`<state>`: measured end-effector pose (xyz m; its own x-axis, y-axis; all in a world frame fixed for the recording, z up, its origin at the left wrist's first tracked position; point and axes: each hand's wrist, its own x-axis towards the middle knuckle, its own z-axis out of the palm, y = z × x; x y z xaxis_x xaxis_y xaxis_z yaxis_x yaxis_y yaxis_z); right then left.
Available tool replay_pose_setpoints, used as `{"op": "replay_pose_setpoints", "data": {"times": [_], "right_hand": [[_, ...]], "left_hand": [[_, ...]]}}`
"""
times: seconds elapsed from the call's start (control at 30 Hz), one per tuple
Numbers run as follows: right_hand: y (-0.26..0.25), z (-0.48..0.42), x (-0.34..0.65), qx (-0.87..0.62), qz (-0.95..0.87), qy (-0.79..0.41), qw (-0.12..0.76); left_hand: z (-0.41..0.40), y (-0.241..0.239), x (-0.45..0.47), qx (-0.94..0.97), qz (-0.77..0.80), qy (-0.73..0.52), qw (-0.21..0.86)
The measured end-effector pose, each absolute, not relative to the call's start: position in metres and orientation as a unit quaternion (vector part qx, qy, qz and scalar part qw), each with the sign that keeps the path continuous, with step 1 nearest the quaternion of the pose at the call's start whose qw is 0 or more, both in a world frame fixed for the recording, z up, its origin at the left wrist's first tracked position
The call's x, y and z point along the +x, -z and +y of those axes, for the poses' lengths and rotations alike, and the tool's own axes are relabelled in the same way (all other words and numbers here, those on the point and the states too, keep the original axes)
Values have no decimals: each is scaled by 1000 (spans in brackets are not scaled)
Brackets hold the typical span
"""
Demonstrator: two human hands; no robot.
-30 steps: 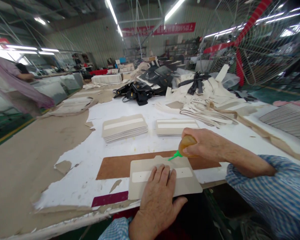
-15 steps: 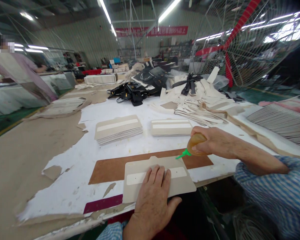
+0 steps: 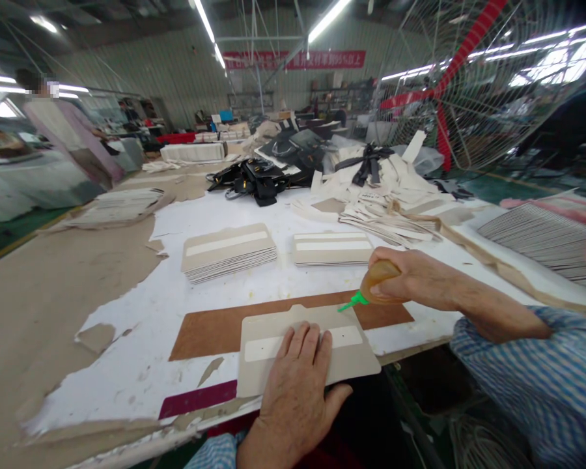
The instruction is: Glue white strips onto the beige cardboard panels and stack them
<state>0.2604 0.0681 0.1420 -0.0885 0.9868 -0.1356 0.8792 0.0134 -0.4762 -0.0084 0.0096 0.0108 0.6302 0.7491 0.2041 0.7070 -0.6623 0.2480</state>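
A beige panel (image 3: 356,361) with a rounded tab and a pale strip lies at the table's front edge, partly over a brown strip (image 3: 205,332). My left hand (image 3: 300,384) rests flat on the panel's middle, fingers stretched out, covering part of the pale strip. In my right hand (image 3: 405,277) is a squeeze bottle (image 3: 378,280) of amber liquid, tilted down to the left. Its green nozzle (image 3: 352,301) points at the panel's top edge, right of the tab; whether the tip touches, I cannot tell.
Behind the panel stand two stacks of similar panels, a left stack (image 3: 229,251) and a right stack (image 3: 332,247). Black straps (image 3: 254,182) and pale scraps (image 3: 395,189) are heaped farther back. A large fan (image 3: 439,94) stands at right. A person (image 3: 68,130) is at far left.
The bottle's nozzle has shifted slightly left along the panel's top edge. My left hand stays on the panel. The person in the background appears farther right.
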Motion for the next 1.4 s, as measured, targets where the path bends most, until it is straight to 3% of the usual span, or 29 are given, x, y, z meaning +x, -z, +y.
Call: {"op": "replay_pose_setpoints", "data": {"times": [1.1, 1.23, 1.4], "right_hand": [[-132, 71, 239, -651, -691, -266, 169], [-108, 68, 241, -635, -647, -336, 256], [-64, 67, 264, -538, -418, -490, 543]], "left_hand": [[8, -13, -8, 902, 402, -142, 64], [10, -2, -13, 904, 393, -169, 17], [29, 35, -21, 913, 315, -223, -128]]}}
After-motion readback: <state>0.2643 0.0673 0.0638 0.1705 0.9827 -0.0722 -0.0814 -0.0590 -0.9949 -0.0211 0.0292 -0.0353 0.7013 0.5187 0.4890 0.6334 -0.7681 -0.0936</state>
